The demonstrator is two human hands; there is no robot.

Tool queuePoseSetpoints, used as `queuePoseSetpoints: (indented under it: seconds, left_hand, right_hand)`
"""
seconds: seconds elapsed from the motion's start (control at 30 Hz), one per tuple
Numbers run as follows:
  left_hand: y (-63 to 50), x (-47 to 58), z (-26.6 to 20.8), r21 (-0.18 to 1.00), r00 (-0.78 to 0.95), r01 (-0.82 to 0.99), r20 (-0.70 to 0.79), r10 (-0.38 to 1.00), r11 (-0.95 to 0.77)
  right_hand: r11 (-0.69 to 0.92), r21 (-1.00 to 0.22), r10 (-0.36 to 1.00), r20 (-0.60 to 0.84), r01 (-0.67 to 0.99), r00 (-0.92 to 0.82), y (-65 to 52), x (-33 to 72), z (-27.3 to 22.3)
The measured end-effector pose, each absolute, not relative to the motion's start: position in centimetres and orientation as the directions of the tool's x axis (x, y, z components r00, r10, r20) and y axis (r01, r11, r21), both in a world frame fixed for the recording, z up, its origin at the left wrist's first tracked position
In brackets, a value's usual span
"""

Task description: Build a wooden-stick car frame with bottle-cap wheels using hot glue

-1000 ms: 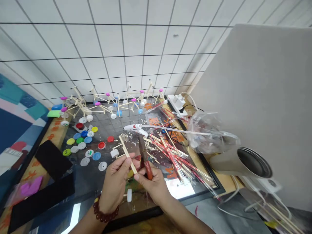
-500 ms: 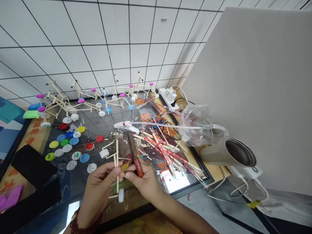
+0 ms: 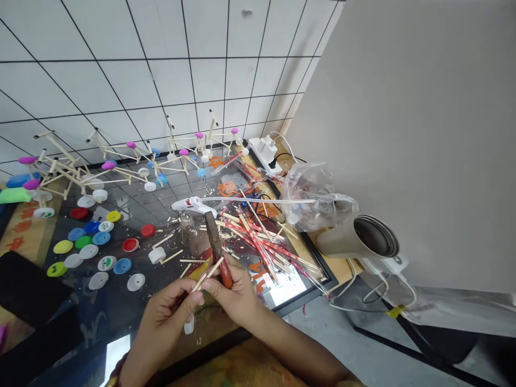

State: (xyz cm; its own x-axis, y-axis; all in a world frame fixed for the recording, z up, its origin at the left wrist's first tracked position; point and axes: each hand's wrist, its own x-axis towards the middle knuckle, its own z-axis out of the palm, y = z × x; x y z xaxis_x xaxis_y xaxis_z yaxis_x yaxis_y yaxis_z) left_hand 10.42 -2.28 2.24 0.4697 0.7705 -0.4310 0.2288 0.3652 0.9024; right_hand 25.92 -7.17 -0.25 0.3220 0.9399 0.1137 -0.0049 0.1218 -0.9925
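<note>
My left hand pinches thin wooden sticks between thumb and fingers; they point up to the right. Beside it, my right hand holds pliers with worn dark jaws and red handles, jaws pointing away from me. The right thumb and fingertips also touch the sticks, so both hands meet there. How far the pliers' handles are apart is partly hidden. Below the hands, a white bottle cap is partly covered by the left hand. Another white cap with short sticks lies ahead.
Coloured bottle caps are spread at left. Bicycle-like stick models with pink seats line the wall. A white glue gun lies ahead, its cord running right. Chopsticks in red wrappers, a plastic bag, a power strip and cups are at right.
The sticks have swung from nearly upright to a slant toward the upper right, and less of them shows. The view has shifted right. Both hands stay close together, with the pliers still in the right.
</note>
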Motion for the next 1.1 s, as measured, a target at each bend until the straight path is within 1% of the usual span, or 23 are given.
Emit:
queuePoseSetpoints:
  seconds: [0.07,0.13,0.2,0.27,0.33,0.43,0.5,0.53,0.57,0.6,0.63,0.67,0.7,0.73,0.8,0.93,1.0,1.1]
  left_hand:
    - [-2.6,10.9,2.3,0.906,0.446,0.162,-0.421,0.790,0.392]
    - [-2.8,11.5,2.4,0.896,0.367,0.022,-0.420,0.830,0.444]
    - [-2.9,12.0,2.6,0.858,0.317,-0.119,-0.444,0.838,0.500]
    - [-2.8,12.4,2.8,0.808,0.339,-0.189,-0.479,0.809,0.558]
    - [-2.8,12.5,2.9,0.775,0.370,-0.204,-0.505,0.780,0.598]
    - [-2.8,12.5,2.8,0.744,0.363,-0.246,-0.524,0.770,0.622]
    - [-2.9,12.2,2.8,0.725,0.343,-0.312,-0.516,0.785,0.614]
    - [-3.0,11.9,2.8,0.721,0.327,-0.350,-0.505,0.799,0.599]
    - [-3.1,11.6,2.8,0.721,0.305,-0.384,-0.491,0.816,0.577]
    - [-3.1,11.3,2.8,0.724,0.284,-0.408,-0.478,0.831,0.556]
    - [-3.2,10.9,2.9,0.730,0.264,-0.420,-0.470,0.842,0.539]
    - [-3.3,10.5,3.0,0.737,0.247,-0.426,-0.464,0.851,0.525]
    - [-3.4,10.1,3.1,0.745,0.235,-0.426,-0.457,0.858,0.514]
    - [-3.6,9.7,3.1,0.755,0.218,-0.424,-0.451,0.866,0.500]
    - [-3.8,9.0,3.2,0.780,0.163,-0.424,-0.435,0.886,0.461]
    - [-4.2,8.0,3.4,0.801,0.073,-0.431,-0.428,0.901,0.416]
    - [-4.2,7.7,3.8,0.797,0.063,-0.432,-0.439,0.896,0.421]
    - [-3.6,7.5,4.2,0.775,0.083,-0.450,-0.457,0.885,0.443]
  right_hand:
    - [0.127,-0.989,0.947,0.143,0.074,0.289,-7.5,26.2,0.2]
    - [0.109,-0.972,0.958,0.159,0.207,0.238,-8.1,26.4,0.6]
    - [0.079,-0.933,0.971,0.152,0.351,0.185,-8.7,26.3,1.0]
    - [0.072,-0.891,0.982,0.142,0.448,0.126,-9.3,25.8,1.3]
    - [0.106,-0.870,0.987,0.153,0.482,0.057,-9.8,25.4,1.6]
    - [0.130,-0.876,0.991,0.127,0.465,-0.038,-10.1,26.1,2.6]
    - [0.097,-0.879,0.995,0.084,0.467,-0.049,-9.6,28.4,3.5]
    - [0.081,-0.862,0.995,0.096,0.500,0.005,-9.1,30.1,3.8]
    - [0.018,-0.821,0.981,0.125,0.571,0.148,-8.3,32.0,4.0]
    - [-0.107,-0.739,0.943,0.136,0.665,0.303,-7.4,34.0,3.9]
    - [-0.276,-0.608,0.908,0.088,0.744,0.409,-6.3,35.9,3.7]
    - [-0.449,-0.439,0.865,0.005,0.778,0.501,-5.0,37.7,3.2]
    - [-0.564,-0.280,0.821,-0.091,0.777,0.563,-3.8,39.2,2.6]
    - [-0.600,-0.232,0.798,-0.109,0.765,0.593,-2.7,40.4,1.9]
    - [-0.628,-0.194,0.778,-0.133,0.754,0.614,-0.7,41.8,0.5]
    - [-0.634,-0.223,0.773,-0.170,0.740,0.611,0.6,42.6,-0.6]
    - [-0.622,-0.279,0.783,-0.198,0.731,0.590,-0.1,42.9,0.0]
    - [-0.571,-0.406,0.820,-0.249,0.714,0.515,-2.1,43.1,1.5]
